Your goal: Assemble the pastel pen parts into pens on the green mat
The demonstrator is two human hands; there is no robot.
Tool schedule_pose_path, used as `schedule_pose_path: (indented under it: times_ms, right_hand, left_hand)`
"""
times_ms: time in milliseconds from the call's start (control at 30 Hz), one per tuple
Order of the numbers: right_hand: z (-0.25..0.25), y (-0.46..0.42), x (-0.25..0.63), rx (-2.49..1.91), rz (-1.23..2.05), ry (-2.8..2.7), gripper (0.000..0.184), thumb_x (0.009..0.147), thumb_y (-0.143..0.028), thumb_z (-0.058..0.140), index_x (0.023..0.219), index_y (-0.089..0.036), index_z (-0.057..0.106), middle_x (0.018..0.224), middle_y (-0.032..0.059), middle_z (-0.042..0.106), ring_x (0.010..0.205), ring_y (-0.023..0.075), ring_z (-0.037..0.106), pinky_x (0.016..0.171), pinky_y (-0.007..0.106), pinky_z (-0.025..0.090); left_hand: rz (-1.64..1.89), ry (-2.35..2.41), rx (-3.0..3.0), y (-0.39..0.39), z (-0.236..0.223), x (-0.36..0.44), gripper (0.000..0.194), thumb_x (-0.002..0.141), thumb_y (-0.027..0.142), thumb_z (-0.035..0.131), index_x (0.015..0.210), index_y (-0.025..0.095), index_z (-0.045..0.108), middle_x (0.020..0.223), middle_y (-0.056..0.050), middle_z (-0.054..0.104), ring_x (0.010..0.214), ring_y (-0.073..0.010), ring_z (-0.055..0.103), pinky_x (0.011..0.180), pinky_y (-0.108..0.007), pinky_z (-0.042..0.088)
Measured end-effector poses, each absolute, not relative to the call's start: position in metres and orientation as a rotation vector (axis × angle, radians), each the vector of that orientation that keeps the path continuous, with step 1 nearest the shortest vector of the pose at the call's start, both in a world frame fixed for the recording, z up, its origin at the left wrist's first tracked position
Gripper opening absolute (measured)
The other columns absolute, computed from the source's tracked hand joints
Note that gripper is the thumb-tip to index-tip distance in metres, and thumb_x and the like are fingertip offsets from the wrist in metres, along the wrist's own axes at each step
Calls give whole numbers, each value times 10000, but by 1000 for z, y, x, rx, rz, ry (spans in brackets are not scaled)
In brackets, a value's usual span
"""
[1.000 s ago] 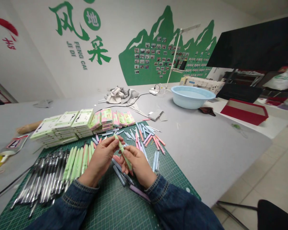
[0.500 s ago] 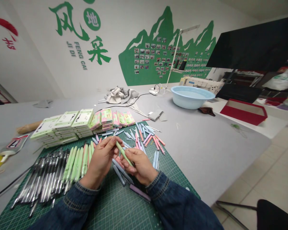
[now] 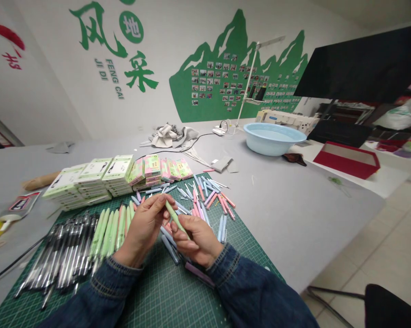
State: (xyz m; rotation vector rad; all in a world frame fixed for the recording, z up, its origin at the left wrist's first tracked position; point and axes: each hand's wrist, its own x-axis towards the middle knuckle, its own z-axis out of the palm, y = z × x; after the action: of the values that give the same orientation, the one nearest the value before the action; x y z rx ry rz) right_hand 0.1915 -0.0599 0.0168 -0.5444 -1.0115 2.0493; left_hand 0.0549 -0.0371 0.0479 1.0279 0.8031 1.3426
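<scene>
A light green pen (image 3: 173, 213) is held between my two hands above the green cutting mat (image 3: 171, 296). My left hand (image 3: 146, 225) is closed on its upper end, thumb and fingers pinching it. Lower down the barrel, my right hand (image 3: 198, 237) grips it with thumb and fingers. Loose blue, pink and purple pen parts (image 3: 205, 193) lie scattered on the mat behind my hands. A purple pen piece (image 3: 199, 274) lies under my right wrist. Left of my left hand are several green pens (image 3: 105, 232) in a row, beside clear pens with black grips (image 3: 60, 255).
Stacked white-and-green boxes (image 3: 92, 175) and small pink-and-green boxes (image 3: 153, 165) stand along the mat's back edge. Farther back are crumpled grey cloth (image 3: 171, 135), a light blue basin (image 3: 274, 141) and a red box (image 3: 347, 159). A glue tube (image 3: 21, 205) lies at the left.
My right hand has shifted slightly left along the green pen. My left hand keeps its place, and the things on the table have not moved.
</scene>
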Motion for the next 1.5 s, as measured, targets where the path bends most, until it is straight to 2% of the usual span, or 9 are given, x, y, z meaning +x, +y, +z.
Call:
schedule_pose_path:
  times_ms: [133, 333, 500, 600, 733, 867, 1100, 1333, 1500]
  right_hand:
    - [17, -59, 188, -472, 2089, -986, 314, 870, -452, 476, 862, -144, 536, 572, -52, 443, 353, 42, 337, 353, 170, 220]
    - [10, -59, 186, -1044, 1211, -1370, 197, 809, -357, 595, 745, -182, 534, 669, -18, 516, 607, 106, 498, 531, 200, 388]
    - [14, -60, 192, -563, 2011, -1085, 263, 861, -413, 510, 783, -162, 524, 560, -48, 415, 421, 69, 365, 380, 177, 250]
    - [17, -61, 192, -275, 2277, -962, 301, 837, -448, 549, 814, -149, 527, 559, -54, 416, 398, 62, 392, 361, 172, 275]
    - [11, -58, 185, -525, 1976, -1042, 351, 823, -482, 560, 915, -143, 567, 659, -13, 544, 504, 112, 564, 452, 223, 464]
    - [1, -57, 181, -848, 1579, -1166, 280, 810, -434, 602, 762, -162, 557, 552, -48, 517, 405, 80, 487, 388, 189, 409]
    - [6, -58, 188, -370, 2190, -876, 312, 839, -433, 578, 888, -125, 580, 549, -50, 474, 413, 77, 474, 361, 170, 374]
    - [24, -58, 195, -299, 2123, -832, 465, 891, -473, 473, 1260, -190, 472, 942, 87, 644, 700, 135, 632, 584, 263, 548]
    - [26, -63, 189, -314, 1936, -910, 401, 836, -355, 606, 1185, -170, 541, 989, 98, 655, 746, 135, 630, 641, 269, 552]
  left_hand:
    - [1318, 804, 1013, -37, 49, 52, 238, 773, 366, 645, 781, 128, 651, 688, -27, 608, 487, -50, 421, 426, -156, 356]
    - [1400, 1019, 1068, -28, 38, 54, 258, 742, 384, 670, 780, 129, 673, 700, -25, 617, 529, -61, 476, 475, -161, 383]
    - [1318, 827, 1026, -34, 45, 50, 240, 762, 364, 657, 767, 124, 658, 677, -30, 612, 471, -42, 417, 413, -141, 333]
    - [1272, 694, 987, -37, 50, 47, 236, 781, 359, 636, 748, 126, 640, 664, -25, 594, 440, -35, 375, 374, -137, 301]
    - [1308, 848, 989, -31, 47, 47, 225, 780, 350, 640, 797, 126, 654, 676, -26, 607, 454, -48, 412, 403, -157, 357]
    - [1350, 977, 1065, -25, 42, 48, 230, 762, 346, 662, 801, 120, 666, 725, -45, 639, 515, -60, 479, 459, -157, 391]
    - [1281, 774, 962, -28, 42, 44, 210, 803, 320, 623, 812, 112, 654, 664, -32, 612, 450, -33, 402, 403, -135, 338]
    - [1539, 785, 604, -9, 32, 29, 132, 794, 206, 639, 797, 75, 654, 691, -35, 602, 484, -21, 452, 380, -90, 371]
    - [1505, 765, 411, -7, 33, 29, 122, 859, 149, 542, 798, 78, 620, 688, -26, 592, 456, -10, 460, 375, -76, 394]
